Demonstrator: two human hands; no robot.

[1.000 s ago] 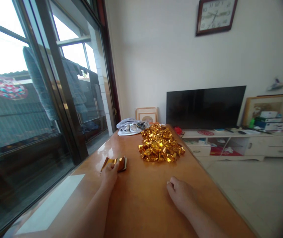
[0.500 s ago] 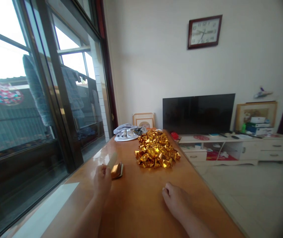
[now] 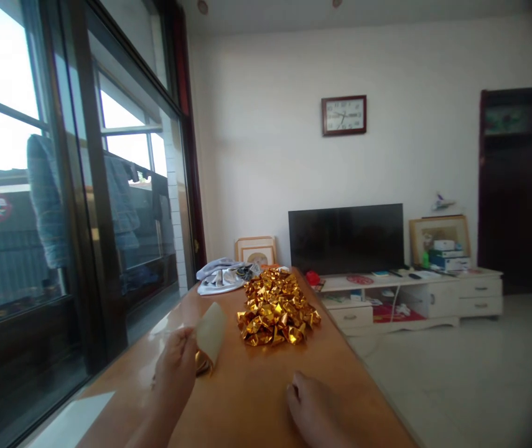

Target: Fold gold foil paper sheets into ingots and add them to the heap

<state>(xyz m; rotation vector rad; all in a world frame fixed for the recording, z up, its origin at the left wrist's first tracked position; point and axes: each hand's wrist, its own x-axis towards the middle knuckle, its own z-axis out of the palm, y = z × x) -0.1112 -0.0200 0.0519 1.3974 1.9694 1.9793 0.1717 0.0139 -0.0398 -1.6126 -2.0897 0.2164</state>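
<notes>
My left hand [image 3: 175,361] pinches the edge of a pale paper sheet [image 3: 211,333], which stands up and curls over the table's left half. Below it, partly hidden by the hand and the sheet, lies a small stack of gold foil paper [image 3: 203,364]. My right hand [image 3: 311,403] rests loosely closed on the wooden table [image 3: 242,398], with nothing seen in it. Beyond both hands is a heap of folded gold foil pieces [image 3: 277,311].
A grey and white cloth bundle [image 3: 223,277] lies at the table's far left corner. A white sheet [image 3: 76,423] is at the near left edge. Past the table stand a low white cabinet [image 3: 443,305] and a television [image 3: 345,239]. Glass doors [image 3: 74,218] run along the left.
My view has tilted up and turned right. The pale sheet in my left hand now stands more upright and shows more of its face. My right hand stays closed on the table.
</notes>
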